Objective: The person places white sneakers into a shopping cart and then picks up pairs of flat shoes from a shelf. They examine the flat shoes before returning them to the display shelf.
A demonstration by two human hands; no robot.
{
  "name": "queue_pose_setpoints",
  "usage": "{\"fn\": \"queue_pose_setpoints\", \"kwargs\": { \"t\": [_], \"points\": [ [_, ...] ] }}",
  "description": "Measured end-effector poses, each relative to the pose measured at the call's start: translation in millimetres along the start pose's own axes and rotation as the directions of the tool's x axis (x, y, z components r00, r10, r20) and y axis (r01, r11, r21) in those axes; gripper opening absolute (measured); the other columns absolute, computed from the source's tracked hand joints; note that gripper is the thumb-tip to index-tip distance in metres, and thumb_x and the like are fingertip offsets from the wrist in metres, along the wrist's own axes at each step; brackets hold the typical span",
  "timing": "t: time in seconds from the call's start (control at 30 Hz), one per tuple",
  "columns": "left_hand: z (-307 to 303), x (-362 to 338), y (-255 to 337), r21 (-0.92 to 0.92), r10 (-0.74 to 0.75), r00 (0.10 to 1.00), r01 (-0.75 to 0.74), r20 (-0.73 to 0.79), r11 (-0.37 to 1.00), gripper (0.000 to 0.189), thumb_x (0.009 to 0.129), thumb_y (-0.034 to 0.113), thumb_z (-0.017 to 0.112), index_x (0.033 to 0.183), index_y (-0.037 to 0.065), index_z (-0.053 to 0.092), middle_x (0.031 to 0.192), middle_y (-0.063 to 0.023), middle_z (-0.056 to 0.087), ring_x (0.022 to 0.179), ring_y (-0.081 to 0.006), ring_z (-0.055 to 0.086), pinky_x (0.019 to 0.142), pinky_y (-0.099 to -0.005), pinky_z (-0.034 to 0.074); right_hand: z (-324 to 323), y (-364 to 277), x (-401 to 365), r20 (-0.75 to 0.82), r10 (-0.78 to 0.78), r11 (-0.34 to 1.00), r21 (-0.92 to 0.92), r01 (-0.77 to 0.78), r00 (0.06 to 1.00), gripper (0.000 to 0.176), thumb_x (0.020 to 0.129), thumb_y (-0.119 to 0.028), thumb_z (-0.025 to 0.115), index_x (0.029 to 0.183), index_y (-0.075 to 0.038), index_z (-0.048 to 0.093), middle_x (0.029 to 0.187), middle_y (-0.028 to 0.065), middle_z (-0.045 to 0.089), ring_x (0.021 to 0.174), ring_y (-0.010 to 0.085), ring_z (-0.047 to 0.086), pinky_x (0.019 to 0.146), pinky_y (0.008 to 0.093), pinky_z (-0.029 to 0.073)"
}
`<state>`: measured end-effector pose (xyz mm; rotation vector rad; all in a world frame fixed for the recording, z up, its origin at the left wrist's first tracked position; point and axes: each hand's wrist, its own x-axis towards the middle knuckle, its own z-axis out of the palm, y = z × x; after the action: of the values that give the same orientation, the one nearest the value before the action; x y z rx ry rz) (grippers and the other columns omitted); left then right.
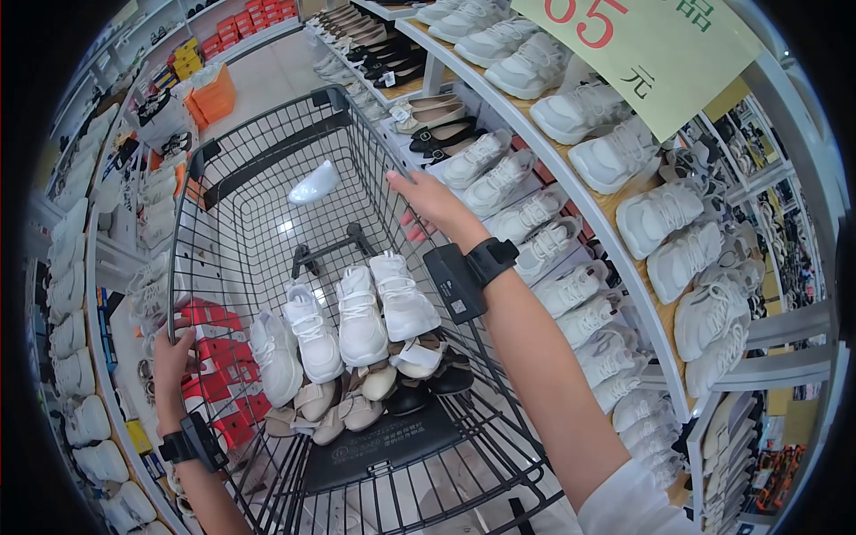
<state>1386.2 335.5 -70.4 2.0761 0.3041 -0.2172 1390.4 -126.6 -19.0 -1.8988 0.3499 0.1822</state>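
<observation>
A dark wire shopping cart (383, 450) fills the middle of the view. My right hand (423, 203) is closed on its right side rim, thumb on top. My left hand (172, 361) is wrapped round the left side rim. Several white sneakers (361, 316) stand in a row in the near part of the cart. Under and in front of them lie beige flat shoes (359, 412) and black ones (408, 399). A small white wrapped item (312, 183) lies farther forward in the basket. Both wrists wear black devices.
Shelves of white sneakers (544, 241) run close along the right, under a yellow price sign (637, 53). More shoe shelves (102, 294) line the left. Red boxes (214, 374) show beyond the cart's left side. An orange bin (212, 95) stands ahead on the left.
</observation>
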Motion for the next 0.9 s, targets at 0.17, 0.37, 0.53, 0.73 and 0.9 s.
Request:
{"fn": "queue_pose_setpoints", "kwargs": {
  "t": [0.17, 0.37, 0.53, 0.73, 0.9],
  "points": [
    [-2, -4, 4, 0.041, 0.015, 1.0, -0.014, -0.006, 0.999, 0.032, 0.085, 0.015, 0.057, 0.113, -0.001, 0.051, 0.068, -0.0106, 0.059, 0.041, -0.0178, 0.057, 0.037, -0.0282, 0.048, 3, -1, -1, -0.004, 0.002, 1.0, -0.019, -0.003, 1.0, 0.063, 0.087, -0.055, 0.044, 0.117, 0.0, 0.044, 0.075, 0.0146, 0.057, 0.047, 0.0205, 0.06, 0.04, 0.027, 0.049],
    [-4, -5, -1, -0.005, 0.008, 1.0, -0.008, -0.004, 1.0, 0.033, 0.085, 0.015, 0.059, 0.113, 0.0, 0.051, 0.066, -0.0088, 0.059, 0.043, -0.0171, 0.057, 0.038, -0.0284, 0.049, 8, 0, -3, -0.002, 0.012, 1.0, -0.011, -0.012, 1.0, 0.06, 0.089, -0.053, 0.043, 0.117, -0.001, 0.044, 0.075, 0.0139, 0.056, 0.047, 0.0209, 0.06, 0.041, 0.0271, 0.05],
    [-9, -2, -10, 0.023, 0.013, 1.0, -0.013, -0.017, 1.0, 0.033, 0.082, 0.013, 0.06, 0.112, 0.001, 0.053, 0.065, -0.0079, 0.059, 0.043, -0.0139, 0.056, 0.037, -0.0262, 0.046, 15, 0, -3, 0.002, 0.028, 0.999, -0.035, -0.028, 1.0, 0.058, 0.088, -0.053, 0.045, 0.117, -0.002, 0.045, 0.076, 0.0132, 0.055, 0.049, 0.0209, 0.06, 0.043, 0.0277, 0.05],
    [-13, 5, -27, 0.09, 0.138, 0.988, -0.131, -0.074, 0.987, 0.033, 0.078, 0.016, 0.065, 0.106, 0.0, 0.058, 0.061, -0.0056, 0.058, 0.046, -0.0112, 0.055, 0.04, -0.025, 0.043, 23, 7, 0, -0.01, 0.011, 1.0, 0.017, -0.011, 1.0, 0.059, 0.087, -0.052, 0.049, 0.12, -0.004, 0.044, 0.072, 0.0135, 0.056, 0.044, 0.0215, 0.057, 0.037, 0.0292, 0.046],
    [-11, -5, -11, 0.128, 0.146, 0.987, -0.137, -0.064, 0.982, 0.032, 0.077, 0.018, 0.066, 0.103, 0.0, 0.059, 0.06, -0.004, 0.056, 0.049, -0.0112, 0.055, 0.042, -0.0266, 0.044, 21, 3, -10, 0.017, 0.039, 0.999, -0.014, -0.039, 0.999, 0.053, 0.088, -0.052, 0.046, 0.118, -0.008, 0.046, 0.075, 0.0123, 0.057, 0.049, 0.0209, 0.059, 0.043, 0.0286, 0.049]
  ]
}}
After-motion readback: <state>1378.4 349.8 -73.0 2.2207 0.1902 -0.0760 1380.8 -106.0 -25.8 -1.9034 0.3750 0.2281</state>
